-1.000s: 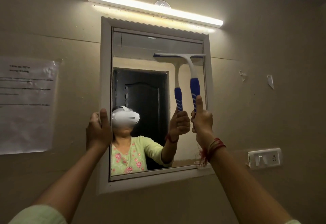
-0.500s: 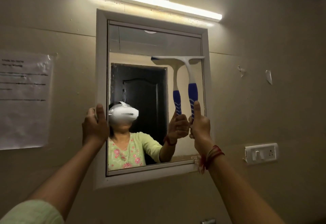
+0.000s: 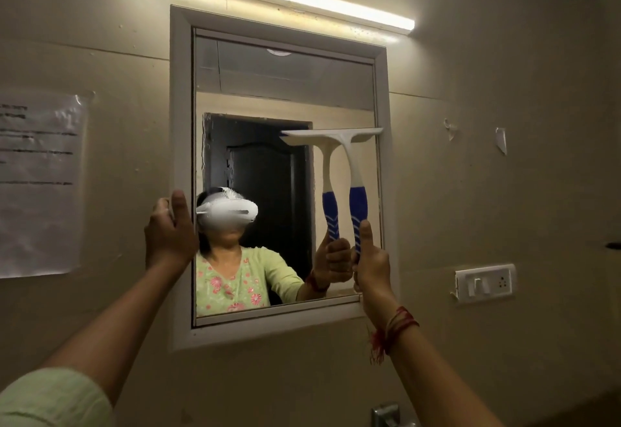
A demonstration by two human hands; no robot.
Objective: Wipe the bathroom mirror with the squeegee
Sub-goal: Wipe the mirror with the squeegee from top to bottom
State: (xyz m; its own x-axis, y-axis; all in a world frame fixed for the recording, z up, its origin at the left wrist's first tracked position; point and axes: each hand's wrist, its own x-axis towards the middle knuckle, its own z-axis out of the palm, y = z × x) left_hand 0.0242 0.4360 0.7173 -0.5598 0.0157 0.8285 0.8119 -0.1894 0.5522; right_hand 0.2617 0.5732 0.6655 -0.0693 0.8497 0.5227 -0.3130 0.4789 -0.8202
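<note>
At mirror [image 3: 268, 90] right side, squeegee [image 3: 357, 198] upright above your R hand [image 3: 371, 258], blade on glass. R fingers wrap blue handle, thumb up. L hand [image 3: 169, 228] grips frame [image 3: 181, 90] left edge.

Squeegee [image 3: 358, 205] drawn toward 6 o'clock. Blade sat high on the mirror [image 3: 268, 90] a second ago and is now roughly a third of the way down the glass. Right hand [image 3: 371, 262] dropped with it, now close above the lower frame at 5 o'clock.
</note>
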